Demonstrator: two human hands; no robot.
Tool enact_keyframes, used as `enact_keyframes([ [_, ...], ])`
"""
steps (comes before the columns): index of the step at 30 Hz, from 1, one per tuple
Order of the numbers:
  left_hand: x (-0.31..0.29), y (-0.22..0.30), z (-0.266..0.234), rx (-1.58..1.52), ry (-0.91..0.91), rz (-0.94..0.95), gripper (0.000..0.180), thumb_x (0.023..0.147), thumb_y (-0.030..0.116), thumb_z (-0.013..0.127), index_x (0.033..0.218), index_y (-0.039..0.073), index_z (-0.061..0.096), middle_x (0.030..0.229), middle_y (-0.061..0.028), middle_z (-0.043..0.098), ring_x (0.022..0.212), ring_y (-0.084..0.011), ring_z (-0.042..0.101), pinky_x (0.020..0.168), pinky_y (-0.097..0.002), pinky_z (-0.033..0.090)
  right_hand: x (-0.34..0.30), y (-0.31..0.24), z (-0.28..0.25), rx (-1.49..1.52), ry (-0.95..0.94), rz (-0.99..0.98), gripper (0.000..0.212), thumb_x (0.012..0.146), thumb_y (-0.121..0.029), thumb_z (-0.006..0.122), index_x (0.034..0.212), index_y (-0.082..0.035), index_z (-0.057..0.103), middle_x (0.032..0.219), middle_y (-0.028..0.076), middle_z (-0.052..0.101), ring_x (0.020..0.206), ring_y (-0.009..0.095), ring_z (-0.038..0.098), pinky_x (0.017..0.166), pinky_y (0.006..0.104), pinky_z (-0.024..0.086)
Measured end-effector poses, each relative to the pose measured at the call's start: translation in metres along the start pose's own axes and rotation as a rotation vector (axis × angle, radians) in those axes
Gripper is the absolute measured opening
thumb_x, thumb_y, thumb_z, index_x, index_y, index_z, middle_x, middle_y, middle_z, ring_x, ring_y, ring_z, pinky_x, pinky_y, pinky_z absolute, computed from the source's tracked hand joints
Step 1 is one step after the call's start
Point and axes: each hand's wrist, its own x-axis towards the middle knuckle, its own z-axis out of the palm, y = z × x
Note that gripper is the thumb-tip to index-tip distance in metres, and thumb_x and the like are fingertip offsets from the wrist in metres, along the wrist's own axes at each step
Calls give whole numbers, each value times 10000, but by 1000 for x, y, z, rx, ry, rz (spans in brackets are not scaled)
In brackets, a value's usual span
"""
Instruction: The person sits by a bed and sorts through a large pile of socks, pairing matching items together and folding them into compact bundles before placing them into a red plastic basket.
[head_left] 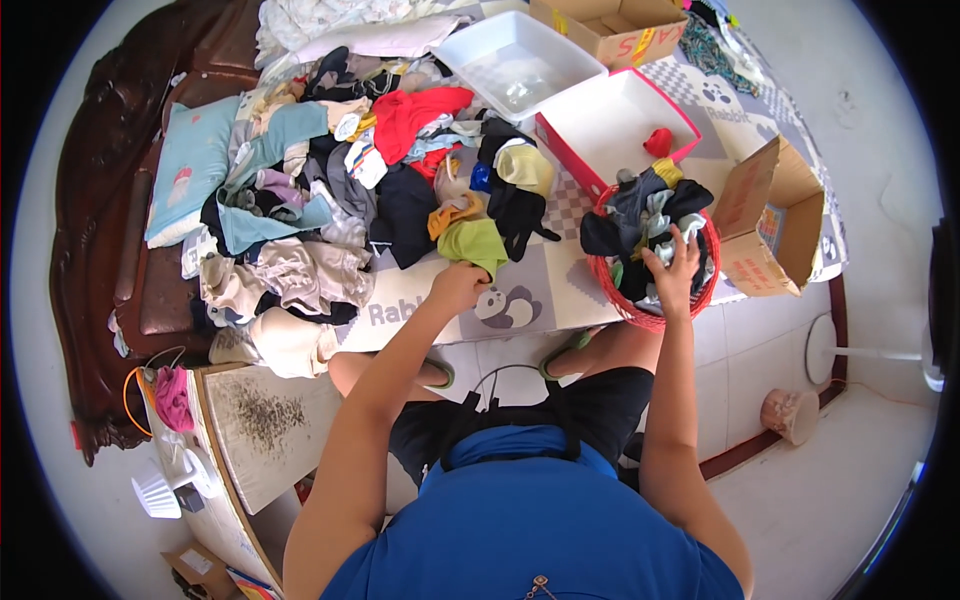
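My left hand [459, 288] is closed on the near edge of a lime green cloth [474, 246], which lies at the front of a big heap of mixed clothes [340, 170] on the bed. To the right stands a red plastic basket [648, 318] filled with dark, grey and pale pieces that look like socks. My right hand [674, 268] rests on those pieces with its fingers spread, touching a pale one. Beside the lime green cloth lie an orange cloth [455, 212] and a black garment [518, 222].
Behind the basket sit a pink-rimmed box [612, 130] with a small red item [658, 142] inside and a white plastic tub [520, 65]. Cardboard boxes stand at the right [775, 225] and far side [610, 30]. A blue pillow [195, 165] lies left; a wooden cabinet [270, 425] stands near left.
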Motion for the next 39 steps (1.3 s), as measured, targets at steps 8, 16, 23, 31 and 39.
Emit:
enact_keyframes([
  [8,28,12,-30,186,748,-212,721,657,208,773,1286,141,426,1245,-206,438,1067,-414,472,859,-430,432,-65,-120,-34,234,173,-283,257,715,17,592,965,-39,620,1068,142,541,1003,307,526,895,382,419],
  [16,40,-3,27,-193,18,-301,648,689,223,735,1252,69,454,996,-238,607,931,-385,595,791,-428,480,-118,-88,77,641,-564,339,588,792,-166,672,1316,-77,422,1232,137,441,1028,216,543,803,313,479],
  [23,6,114,27,-1016,-37,133,763,767,135,658,1380,67,208,1216,-118,481,1137,-219,469,986,-346,355,-94,-112,44,1114,-502,494,508,863,-109,581,1337,-72,402,1179,88,524,1042,171,520,837,287,454],
  [31,98,114,-45,85,555,115,611,692,65,697,1260,97,475,1281,-156,460,1138,-341,451,931,-423,386,-2,-113,-44,339,437,-118,226,817,-64,594,1033,-9,559,913,117,569,845,236,567,769,333,453],
  [39,140,10,-1,270,-74,-100,715,650,124,758,1289,235,457,991,-159,628,896,-370,587,780,-431,477,47,36,38,-398,-30,229,410,869,-465,510,1179,-210,596,1159,140,485,1031,360,478,848,438,459],
])
